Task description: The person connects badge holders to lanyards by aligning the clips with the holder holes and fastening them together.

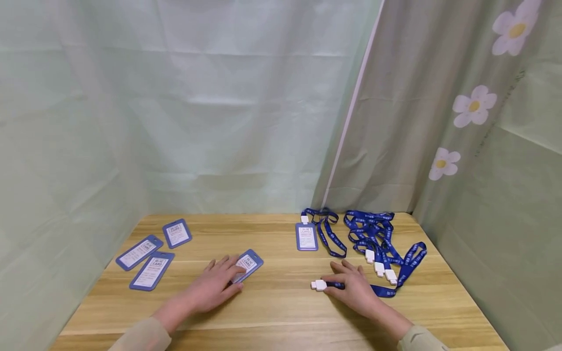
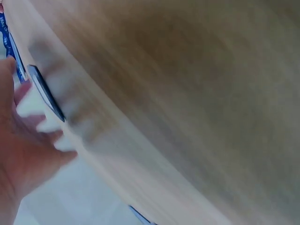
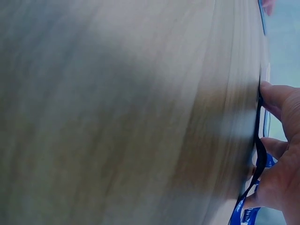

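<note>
My left hand [image 1: 214, 287] lies over the lower left part of a blue-framed badge holder [image 1: 249, 263], fingers spread and one fingertip on its face. In the left wrist view, the same badge holder [image 2: 46, 93] appears edge-on beside the fingers. With thumb and forefinger, my right hand [image 1: 356, 288] pinches a blue lanyard [image 1: 384, 291] just behind its white clip [image 1: 319, 285]. The strap passes under that hand and bends up to the right. The right wrist view shows the lanyard [image 3: 258, 159] along the tabletop under the fingers.
On the left of the wooden table [image 1: 281, 321] lie three badge holders, one of them this badge holder [image 1: 151, 271]. Farther back, a badge holder [image 1: 306, 237] is attached to a lanyard. Several lanyards [image 1: 373, 229] lie in a pile at right. Curtains [image 1: 246, 122] enclose the table.
</note>
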Demonstrator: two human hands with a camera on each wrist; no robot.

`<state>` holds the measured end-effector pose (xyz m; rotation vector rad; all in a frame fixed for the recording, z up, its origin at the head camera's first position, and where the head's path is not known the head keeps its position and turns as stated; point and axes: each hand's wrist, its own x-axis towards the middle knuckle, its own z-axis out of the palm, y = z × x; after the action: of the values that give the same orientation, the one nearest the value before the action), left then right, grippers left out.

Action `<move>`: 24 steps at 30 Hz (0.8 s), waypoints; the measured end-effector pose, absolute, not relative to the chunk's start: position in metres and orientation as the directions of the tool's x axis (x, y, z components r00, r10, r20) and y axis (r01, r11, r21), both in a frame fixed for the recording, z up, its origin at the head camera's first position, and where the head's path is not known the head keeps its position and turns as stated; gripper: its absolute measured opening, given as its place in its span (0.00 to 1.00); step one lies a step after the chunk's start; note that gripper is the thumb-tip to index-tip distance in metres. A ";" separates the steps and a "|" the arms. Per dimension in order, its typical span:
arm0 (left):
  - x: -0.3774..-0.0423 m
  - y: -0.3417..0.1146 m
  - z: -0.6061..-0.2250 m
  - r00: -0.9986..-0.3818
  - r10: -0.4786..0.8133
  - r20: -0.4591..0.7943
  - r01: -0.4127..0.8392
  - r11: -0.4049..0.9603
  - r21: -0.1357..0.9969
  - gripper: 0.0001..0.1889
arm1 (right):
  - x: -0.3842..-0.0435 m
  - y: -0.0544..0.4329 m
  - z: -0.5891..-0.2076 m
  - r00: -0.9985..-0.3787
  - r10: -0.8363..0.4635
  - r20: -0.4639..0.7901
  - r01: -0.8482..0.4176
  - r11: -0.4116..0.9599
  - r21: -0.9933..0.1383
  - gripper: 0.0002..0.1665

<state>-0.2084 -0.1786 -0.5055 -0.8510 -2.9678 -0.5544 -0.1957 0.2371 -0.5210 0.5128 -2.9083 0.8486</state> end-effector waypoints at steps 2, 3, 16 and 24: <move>-0.208 -0.177 -0.506 -0.886 0.450 0.107 0.459 0.824 0.332 0.31 | -0.196 0.237 -0.521 -0.944 -0.291 0.157 -0.330 0.792 -0.513 0.17; -0.208 -0.177 -0.507 -0.901 0.418 0.112 0.431 0.840 0.329 0.33 | -0.195 0.237 -0.522 -0.944 -0.289 0.158 -0.328 0.792 -0.514 0.17; -0.204 -0.176 -0.505 -0.889 0.456 -0.046 0.426 0.859 0.285 0.34 | -0.196 0.235 -0.521 -0.948 -0.277 0.154 -0.316 0.791 -0.524 0.17; -0.204 -0.181 -0.513 -0.908 0.419 0.024 0.403 0.854 0.328 0.41 | -0.195 0.235 -0.521 -0.949 -0.266 0.171 -0.316 0.777 -0.545 0.24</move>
<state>-0.2042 -0.1812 -0.5134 -0.6812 -3.0719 -0.5268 -0.1950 0.2354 -0.5209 0.4727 -2.8809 0.9065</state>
